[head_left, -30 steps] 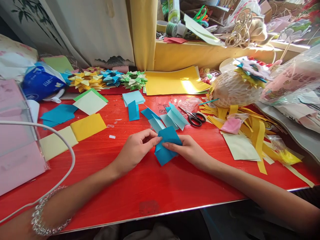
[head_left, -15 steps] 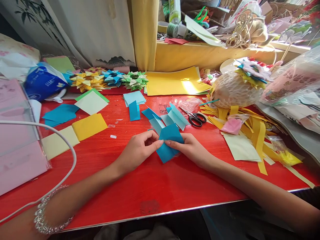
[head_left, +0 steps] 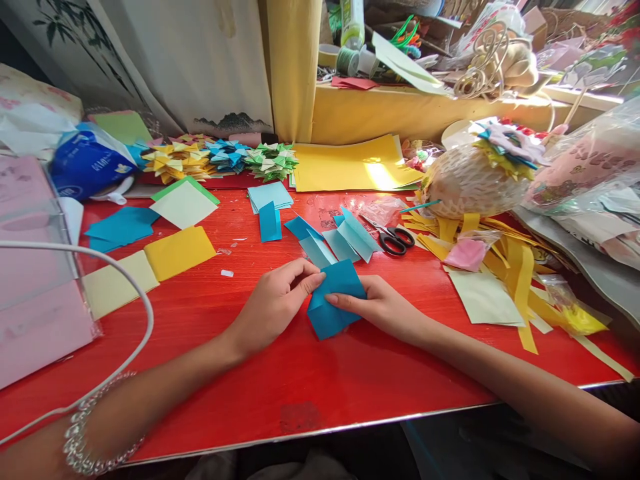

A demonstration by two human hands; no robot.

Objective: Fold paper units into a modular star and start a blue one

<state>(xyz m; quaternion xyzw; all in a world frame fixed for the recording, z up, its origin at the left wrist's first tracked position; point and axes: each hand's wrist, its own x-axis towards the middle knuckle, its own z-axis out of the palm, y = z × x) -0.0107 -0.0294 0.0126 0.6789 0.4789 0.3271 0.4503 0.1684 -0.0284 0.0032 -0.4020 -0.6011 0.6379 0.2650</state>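
Note:
Between my hands, a little above the red table (head_left: 210, 393), is a blue sheet of paper (head_left: 336, 300) with a crease across it. My right hand (head_left: 385, 305) grips its right side, thumb on top and the other fingers hidden beneath. At the upper left edge of the sheet, my left hand (head_left: 285, 297) pinches the paper between thumb and fingers. Just beyond lie folded light-blue papers (head_left: 347, 239), a narrow folded blue piece (head_left: 270, 221) and a stack of pale-blue squares (head_left: 270, 197). Black-handled scissors (head_left: 395, 240) rest to their right.
Blue (head_left: 121, 229), yellow (head_left: 180, 253) and cream papers lie at left, near a white cable (head_left: 145, 300) and pink folder (head_left: 40, 267). Folded paper stars (head_left: 177, 160) line the back. Yellow strips (head_left: 525, 293) and a wrapped round object (head_left: 475, 173) are at right.
The blue paper has tilted and shifted slightly toward me. My left thumb has moved up to its upper left edge, away from the right thumb.

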